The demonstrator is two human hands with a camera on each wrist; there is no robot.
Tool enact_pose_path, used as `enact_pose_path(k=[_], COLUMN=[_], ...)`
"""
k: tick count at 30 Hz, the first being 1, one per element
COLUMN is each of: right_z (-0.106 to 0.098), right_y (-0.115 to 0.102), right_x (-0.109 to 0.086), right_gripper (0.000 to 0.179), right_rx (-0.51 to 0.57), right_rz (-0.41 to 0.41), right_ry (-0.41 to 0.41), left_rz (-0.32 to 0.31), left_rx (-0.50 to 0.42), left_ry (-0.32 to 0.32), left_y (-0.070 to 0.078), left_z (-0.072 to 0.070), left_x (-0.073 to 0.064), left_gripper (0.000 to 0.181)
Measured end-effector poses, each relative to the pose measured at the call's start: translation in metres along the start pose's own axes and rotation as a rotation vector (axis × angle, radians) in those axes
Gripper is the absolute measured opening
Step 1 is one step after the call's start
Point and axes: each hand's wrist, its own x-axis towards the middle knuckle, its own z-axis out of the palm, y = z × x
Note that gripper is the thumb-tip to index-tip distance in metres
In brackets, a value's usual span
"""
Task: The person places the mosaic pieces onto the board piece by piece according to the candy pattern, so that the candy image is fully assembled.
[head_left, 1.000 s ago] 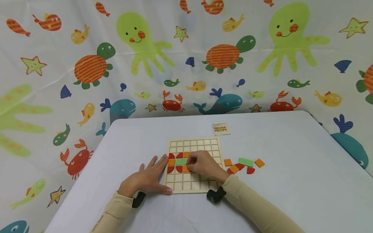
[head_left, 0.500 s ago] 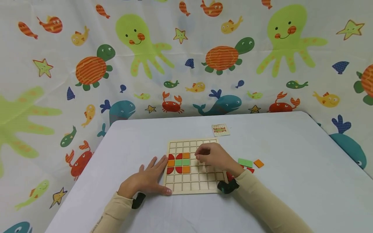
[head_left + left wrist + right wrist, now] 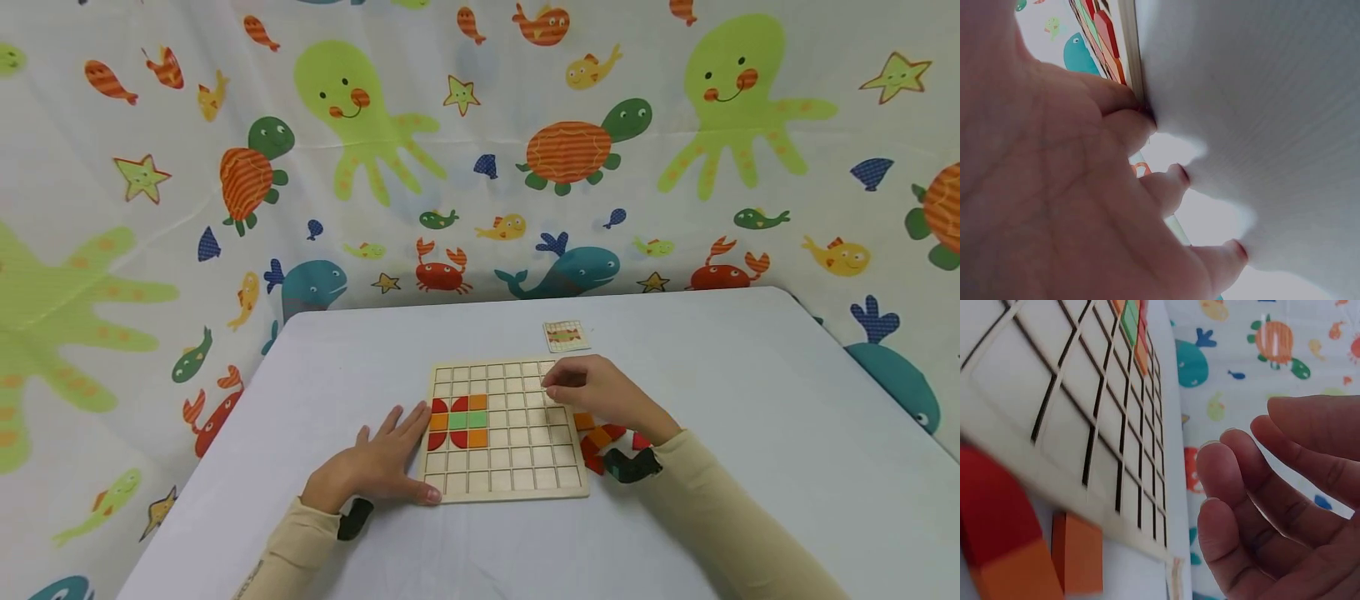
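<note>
Left hand (image 3: 375, 464), spread, touches the board (image 3: 501, 458) at left; right hand (image 3: 609, 393), loosely curled, empty, hovers over its right.

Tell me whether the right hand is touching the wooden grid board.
Apart. The right wrist view shows it: the right hand hangs clear of the wooden grid board, with a strip of patterned backdrop visible between them.

Count as I stand: one wooden grid board (image 3: 522, 457); one pattern card (image 3: 566, 337) beyond its far side. Set in the board's left part, nine pieces: four red quarter-circles (image 3: 437, 440), three orange squares (image 3: 477, 437), two green squares (image 3: 458, 420). Hands: two. Loose pieces (image 3: 599, 437) at right: at least two orange; total indeterminable, partly hidden.
</note>
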Motion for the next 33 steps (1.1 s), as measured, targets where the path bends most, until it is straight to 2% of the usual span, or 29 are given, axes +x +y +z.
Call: enact_pose_path(k=[11, 19, 27, 33], right_z=[-0.021, -0.031, -0.032, -0.027], right_y=[0.021, 0.031, 0.035, 0.039], right_x=[-0.004, -0.004, -0.003, -0.001], right_gripper=[0.016, 0.014, 0.010, 0.009], right_rx=[-0.066, -0.083, -0.154, -0.195], right_rz=[0.086, 0.092, 0.172, 0.143], right_ry=[-0.026, -0.142, -0.208, -0.225], left_rz=[-0.003, 0.002, 0.024, 0.020], left_rx=[0.012, 0.005, -0.028, -0.019], left_ry=[-0.006, -0.011, -0.010, -0.008], left_y=[0.001, 0.002, 0.004, 0.002], left_z=[0.002, 0.001, -0.001, 0.000], left_x=[0.004, 0.005, 0.004, 0.005], left_gripper=[0.129, 0.128, 0.128, 0.128])
